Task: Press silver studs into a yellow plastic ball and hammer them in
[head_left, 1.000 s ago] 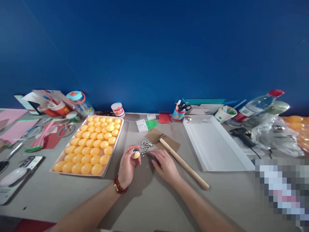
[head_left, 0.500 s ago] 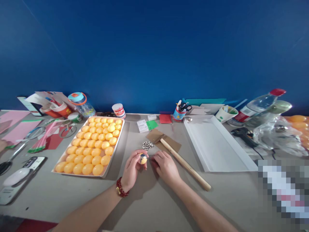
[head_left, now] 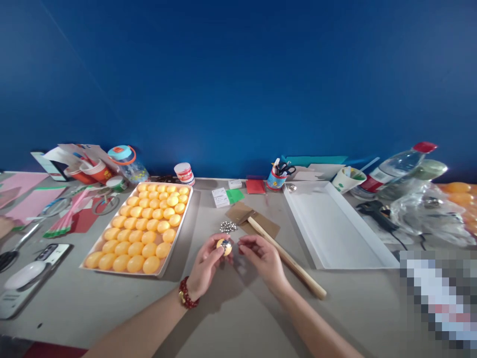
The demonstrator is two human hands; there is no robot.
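Note:
My left hand (head_left: 206, 263), with a red bead bracelet at the wrist, is closed around a ping-pong ball (head_left: 224, 247) that is orange with shiny silver patches. Just right of the ball, my right hand (head_left: 263, 261) is raised over the table with thumb and forefinger pinched together. Anything between those fingertips is too small to make out. Beyond the left hand lies a small heap of silver beads (head_left: 228, 227). A wooden-handled hammer (head_left: 286, 258) rests to the right, its head on a piece of brown card (head_left: 238, 213).
A box (head_left: 163, 271) of orange balls stands at left. On the right is a white tray (head_left: 335, 226) with one small silver piece at its far corner. Behind are small white boxes (head_left: 220, 197) and a pen cup (head_left: 276, 180). Another person's hand (head_left: 5, 226) shows at far left.
My right hand has risen from the table and its thumb and forefinger now meet in a pinch beside the ball. The ball in my left hand has turned and shifted slightly right.

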